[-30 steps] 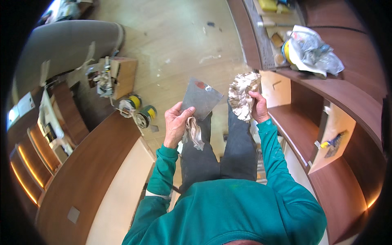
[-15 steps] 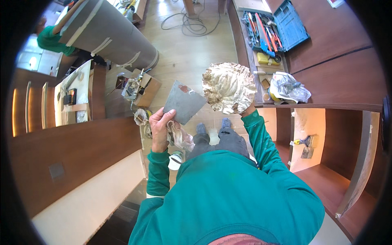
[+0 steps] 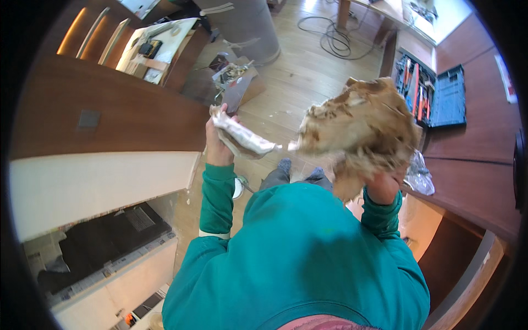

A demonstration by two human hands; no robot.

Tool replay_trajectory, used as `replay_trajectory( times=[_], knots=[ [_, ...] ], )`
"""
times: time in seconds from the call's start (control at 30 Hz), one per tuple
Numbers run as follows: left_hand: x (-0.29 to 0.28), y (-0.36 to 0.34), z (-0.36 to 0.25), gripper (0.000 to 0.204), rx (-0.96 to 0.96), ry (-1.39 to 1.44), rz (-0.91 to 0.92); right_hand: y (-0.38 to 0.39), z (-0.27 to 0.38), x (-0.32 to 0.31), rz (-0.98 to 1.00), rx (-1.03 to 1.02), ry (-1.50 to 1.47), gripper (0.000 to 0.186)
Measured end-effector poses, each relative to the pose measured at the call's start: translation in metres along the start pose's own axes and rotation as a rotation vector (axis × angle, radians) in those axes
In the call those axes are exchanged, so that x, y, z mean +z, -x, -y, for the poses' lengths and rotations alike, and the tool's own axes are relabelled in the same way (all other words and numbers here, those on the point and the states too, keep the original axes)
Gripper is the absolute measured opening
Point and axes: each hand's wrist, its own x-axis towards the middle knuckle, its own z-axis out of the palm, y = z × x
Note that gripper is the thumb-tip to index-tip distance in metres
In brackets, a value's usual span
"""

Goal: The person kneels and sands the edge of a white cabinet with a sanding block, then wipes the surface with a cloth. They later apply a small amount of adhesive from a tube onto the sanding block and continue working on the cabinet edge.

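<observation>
My left hand (image 3: 219,144) is closed around a flat grey square plate (image 3: 240,92), seen nearly edge-on, and a crumpled whitish cloth (image 3: 242,135). The cloth runs sideways from my fingers toward the middle, in front of the plate's lower part. On the right, my right hand (image 3: 383,184) is at the lower edge of a large crumpled sheet (image 3: 357,121). It has brown and cream stains and is smeared by motion. The sheet covers most of my right fingers; its material is unclear. The cloth's tip and the sheet's left corner come close together.
A blue tool case (image 3: 448,96) lies open on the brown bench at right, near clear plastic wrapping (image 3: 421,176). On the floor are a cardboard box of tools (image 3: 234,82), a coiled cable (image 3: 335,41) and a white bucket (image 3: 238,188). A grey column (image 3: 245,27) stands ahead.
My view has turned left. The sheet has swung over, from its pale shiny face to a brown-stained one. The cloth, hanging below the plate before, now stretches out sideways. The co-worker has left view.
</observation>
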Motion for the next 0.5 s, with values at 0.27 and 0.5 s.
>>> replay_trajectory(
  times=[0.27, 0.5],
  knots=[
    [0.04, -0.008, 0.006, 0.029, 0.305, 0.1, -0.105, -0.024, -0.1, -0.006, 0.106, 0.38, -0.4, 0.041],
    [0.059, 0.0, 0.033, 0.034, 0.193, 0.094, 0.016, -0.042, -0.094, 0.042, 0.306, 0.236, -0.14, 0.048]
  ],
)
